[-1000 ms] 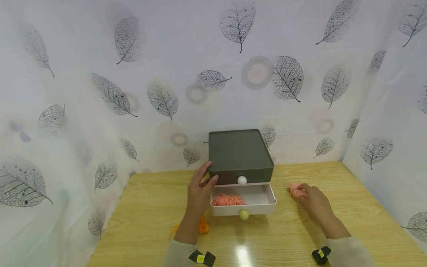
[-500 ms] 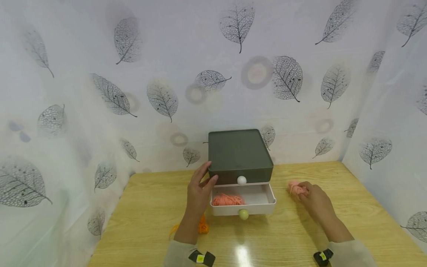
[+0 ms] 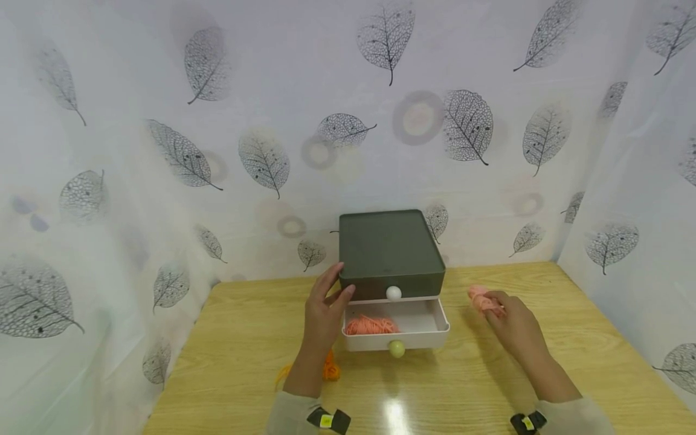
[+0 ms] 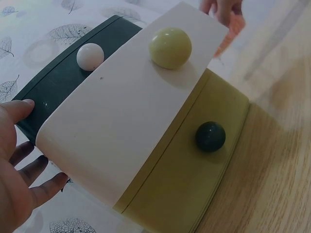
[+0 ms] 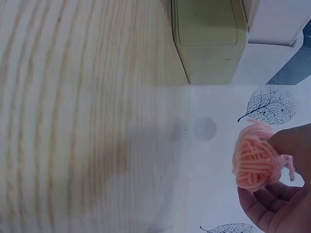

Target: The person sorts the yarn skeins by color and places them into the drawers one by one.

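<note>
A small drawer cabinet with a dark green top stands at the back of the table. Its white middle drawer is pulled out, and a coral yarn skein lies in the drawer's left side. My left hand rests at the cabinet's left front corner, thumb on the dark green front, the other fingers extended along the side. To the cabinet's right, my right hand pinches a pink ball of yarn between thumb and fingers, held over the table.
Orange yarn lies on the wooden table, partly hidden behind my left forearm. Below the pulled-out drawer is an olive drawer with a dark green knob. A leaf-patterned curtain hangs behind the table.
The pink ball of yarn has tilted and shifted slightly in my right hand, which has moved a little. My left hand and the drawer stay as they were.
</note>
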`<state>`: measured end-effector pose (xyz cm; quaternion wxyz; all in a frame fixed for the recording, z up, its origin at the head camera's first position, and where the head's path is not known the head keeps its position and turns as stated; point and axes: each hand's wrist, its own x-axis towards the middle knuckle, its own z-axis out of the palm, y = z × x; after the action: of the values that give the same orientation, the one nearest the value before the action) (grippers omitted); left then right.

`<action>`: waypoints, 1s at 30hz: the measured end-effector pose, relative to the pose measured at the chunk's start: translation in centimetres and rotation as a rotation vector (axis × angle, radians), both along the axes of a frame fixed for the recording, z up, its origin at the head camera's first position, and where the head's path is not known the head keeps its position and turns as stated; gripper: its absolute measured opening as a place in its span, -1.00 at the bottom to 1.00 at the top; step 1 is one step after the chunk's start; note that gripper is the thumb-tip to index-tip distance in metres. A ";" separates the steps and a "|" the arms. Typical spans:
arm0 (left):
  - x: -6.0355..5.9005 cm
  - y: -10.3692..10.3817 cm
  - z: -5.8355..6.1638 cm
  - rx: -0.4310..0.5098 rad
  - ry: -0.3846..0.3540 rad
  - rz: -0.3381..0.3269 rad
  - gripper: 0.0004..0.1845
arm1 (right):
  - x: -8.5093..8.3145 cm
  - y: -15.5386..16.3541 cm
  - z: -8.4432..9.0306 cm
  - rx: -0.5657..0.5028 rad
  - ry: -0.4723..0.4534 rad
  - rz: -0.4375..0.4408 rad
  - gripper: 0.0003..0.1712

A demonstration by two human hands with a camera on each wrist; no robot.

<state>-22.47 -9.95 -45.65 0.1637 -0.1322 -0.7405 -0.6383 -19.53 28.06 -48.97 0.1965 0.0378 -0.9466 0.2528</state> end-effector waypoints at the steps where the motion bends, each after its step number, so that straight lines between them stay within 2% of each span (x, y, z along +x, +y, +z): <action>1: 0.0 0.0 0.0 -0.003 0.003 0.002 -0.49 | 0.1 -0.1 0.1 -0.003 0.000 -0.002 -0.62; 7: -0.2 0.0 -0.1 -0.010 0.009 0.003 -0.48 | 0.7 -0.7 1.0 -0.031 -0.012 -0.010 -0.58; 15: -0.2 0.0 -0.1 -0.002 0.012 -0.001 -0.48 | 1.5 -1.5 2.0 -0.064 0.074 0.011 -0.60; 25: -0.1 0.0 -0.1 0.008 0.018 -0.005 -0.47 | 2.9 -2.6 3.5 -0.128 0.097 0.012 -0.57; 30: -0.1 0.0 -0.1 0.009 0.020 -0.006 -0.48 | 3.4 -3.4 3.8 -0.164 0.137 0.022 -0.57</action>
<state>-22.60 -9.95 -45.74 0.1696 -0.1400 -0.7355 -0.6408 -16.14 24.69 -45.12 0.2606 0.0494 -0.9066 0.3282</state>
